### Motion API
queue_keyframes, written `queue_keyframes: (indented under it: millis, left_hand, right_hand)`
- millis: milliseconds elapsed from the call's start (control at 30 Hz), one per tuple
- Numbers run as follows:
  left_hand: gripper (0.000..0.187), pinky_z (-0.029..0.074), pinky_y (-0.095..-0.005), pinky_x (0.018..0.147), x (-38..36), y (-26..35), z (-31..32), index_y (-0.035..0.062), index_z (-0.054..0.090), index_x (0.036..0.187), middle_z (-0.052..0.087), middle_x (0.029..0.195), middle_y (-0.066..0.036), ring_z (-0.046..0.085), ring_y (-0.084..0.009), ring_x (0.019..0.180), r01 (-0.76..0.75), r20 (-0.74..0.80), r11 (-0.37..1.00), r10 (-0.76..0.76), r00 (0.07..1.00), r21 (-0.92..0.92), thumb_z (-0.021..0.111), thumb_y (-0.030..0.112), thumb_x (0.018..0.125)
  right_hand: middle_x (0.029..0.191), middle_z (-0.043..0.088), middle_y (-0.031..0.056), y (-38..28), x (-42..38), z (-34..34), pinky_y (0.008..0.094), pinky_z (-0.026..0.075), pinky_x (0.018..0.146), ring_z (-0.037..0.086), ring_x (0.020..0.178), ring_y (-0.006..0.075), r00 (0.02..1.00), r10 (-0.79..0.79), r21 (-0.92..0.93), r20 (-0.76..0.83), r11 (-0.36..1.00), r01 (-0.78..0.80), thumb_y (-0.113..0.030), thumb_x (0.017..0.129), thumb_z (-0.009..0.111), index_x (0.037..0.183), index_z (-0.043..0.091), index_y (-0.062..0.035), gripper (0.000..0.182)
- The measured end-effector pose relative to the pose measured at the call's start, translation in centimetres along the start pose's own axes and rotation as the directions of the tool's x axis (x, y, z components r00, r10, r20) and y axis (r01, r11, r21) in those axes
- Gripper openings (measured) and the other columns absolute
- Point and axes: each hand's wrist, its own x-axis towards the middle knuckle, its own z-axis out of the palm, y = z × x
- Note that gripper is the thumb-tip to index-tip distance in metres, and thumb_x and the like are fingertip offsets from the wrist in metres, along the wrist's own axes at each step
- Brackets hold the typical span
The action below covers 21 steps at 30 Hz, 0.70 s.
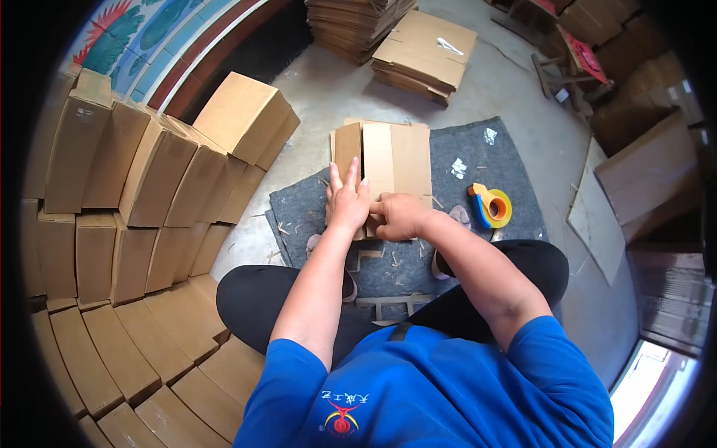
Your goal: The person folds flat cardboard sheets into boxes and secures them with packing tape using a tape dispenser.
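Note:
A cardboard box [399, 153] lies on the dark mat in front of me, with its top flaps folded in and a narrow dark gap between them. Pressed on the left flap is my left hand [349, 200], its fingers stretched out and pointing away from me. My right hand [403, 216] is closed at the near end of the box, with curled fingers at the flap edge close to my left wrist. Its fingertips are partly hidden. To the right, an orange and blue tape dispenser [479, 201] with a yellow roll rests on the mat.
Stacked closed boxes [142, 172] line the left side. Flattened cardboard [422, 48] is piled ahead. Scraps and crumpled white bits [458, 168] lie on the grey mat [493, 157]. A wooden stool [582, 56] and cardboard sheets [646, 168] stand on the right.

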Motion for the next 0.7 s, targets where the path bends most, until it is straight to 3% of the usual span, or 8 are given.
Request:
queue_keyframes:
  millis: [67, 167, 267, 367, 467, 567, 633, 700]
  left_hand:
    - [0.057, 0.029, -0.0477, 0.115, 0.1, 0.1, 0.2, 0.0366, 0.033, 0.151, 0.01, 0.162, -0.017, 0.023, -0.0405, 0.145, -0.017, -0.014, 1.0, 0.017, 1.0, -0.003, 0.05, 0.039, 0.097]
    - [0.055, 0.031, -0.0477, 0.114, 0.2, 0.1, 0.4, 0.0364, 0.035, 0.151, 0.012, 0.162, -0.019, 0.026, -0.0418, 0.143, -0.054, -0.051, 0.998, 0.056, 0.997, 0.031, 0.049, 0.04, 0.098]
    - [0.052, 0.032, -0.0459, 0.113, -0.3, 0.2, 0.4, 0.0349, 0.039, 0.149, 0.017, 0.16, -0.02, 0.031, -0.0433, 0.14, -0.044, -0.087, 0.993, 0.054, 0.995, 0.114, 0.048, 0.043, 0.099]
    - [0.048, 0.034, -0.0472, 0.112, 0.5, -0.2, 0.5, 0.0359, 0.041, 0.147, 0.014, 0.162, -0.017, 0.031, -0.0427, 0.141, -0.022, -0.079, 1.0, 0.022, 0.997, -0.004, 0.046, 0.044, 0.1]
    - [0.051, 0.035, -0.0467, 0.111, 0.5, 0.1, 0.0, 0.0341, 0.041, 0.148, 0.015, 0.162, -0.018, 0.032, -0.0432, 0.14, -0.043, -0.093, 0.999, 0.045, 0.995, 0.017, 0.049, 0.044, 0.098]
    - [0.053, 0.036, -0.0473, 0.11, 0.6, 0.1, 0.2, 0.0327, 0.041, 0.148, 0.015, 0.161, -0.018, 0.032, -0.0441, 0.14, -0.045, -0.095, 0.996, 0.053, 0.994, 0.081, 0.051, 0.042, 0.097]
    - [0.053, 0.039, -0.0479, 0.109, 0.6, 0.0, 0.3, 0.0327, 0.04, 0.148, 0.016, 0.161, -0.019, 0.032, -0.0453, 0.139, -0.049, -0.102, 0.989, 0.064, 0.993, 0.143, 0.052, 0.036, 0.096]
    - [0.053, 0.039, -0.048, 0.109, 0.6, 0.1, 0.3, 0.0331, 0.04, 0.148, 0.015, 0.161, -0.019, 0.032, -0.0454, 0.139, -0.049, -0.104, 0.986, 0.066, 0.992, 0.158, 0.052, 0.036, 0.097]
  right_hand:
    - [0.08, 0.069, 0.0078, 1.0, 0.0, -0.8, 0.0302, 0.052, 0.071, 0.065, 0.074, 0.0185, 0.994, 0.054, 0.467, 0.096, 0.879, -0.093, -0.014, 0.071, 0.066, 0.111, 0.073, -0.0098, 0.041]
    - [0.074, 0.07, 0.0024, 3.5, 2.1, -2.3, 0.0248, 0.051, 0.069, 0.062, 0.07, 0.01, 0.995, 0.049, 0.752, 0.085, 0.652, -0.096, -0.009, 0.077, 0.065, 0.088, 0.077, -0.0031, 0.017]
    - [0.075, 0.067, 0.0041, 3.3, 4.1, -5.0, 0.0253, 0.053, 0.069, 0.062, 0.067, 0.0113, 0.988, 0.102, 0.882, -0.113, 0.468, 0.053, -0.011, 0.081, 0.063, 0.084, 0.071, -0.0022, 0.013]
    - [0.071, 0.063, 0.0029, 3.6, 6.8, -3.5, 0.0248, 0.051, 0.061, 0.061, 0.063, 0.0119, 0.965, 0.248, 0.827, -0.085, 0.558, -0.07, -0.017, 0.087, 0.064, 0.087, 0.067, -0.0025, 0.015]
    - [0.073, 0.066, 0.008, 3.3, 8.4, -1.2, 0.0286, 0.052, 0.058, 0.063, 0.062, 0.0136, 0.789, 0.451, 0.777, -0.417, 0.628, 0.052, -0.02, 0.089, 0.065, 0.11, 0.059, -0.0014, 0.028]
    - [0.101, 0.07, 0.0189, 4.0, 9.2, -1.3, 0.0412, 0.054, 0.082, 0.07, 0.092, 0.0305, 0.687, 0.531, 0.493, -0.495, 0.823, -0.281, -0.031, 0.081, 0.075, 0.123, 0.057, -0.007, 0.051]
    - [0.1, 0.071, 0.0154, 2.5, 8.6, -3.9, 0.0404, 0.054, 0.084, 0.07, 0.093, 0.0284, 0.709, 0.524, 0.125, -0.472, 0.836, -0.534, -0.039, 0.076, 0.079, 0.137, 0.052, -0.015, 0.071]
    - [0.132, 0.056, 0.0157, 2.3, 8.9, -5.7, 0.0406, 0.048, 0.099, 0.057, 0.12, 0.0325, 0.764, 0.44, -0.021, -0.472, 0.861, -0.509, -0.045, 0.07, 0.082, 0.145, 0.044, -0.0196, 0.088]
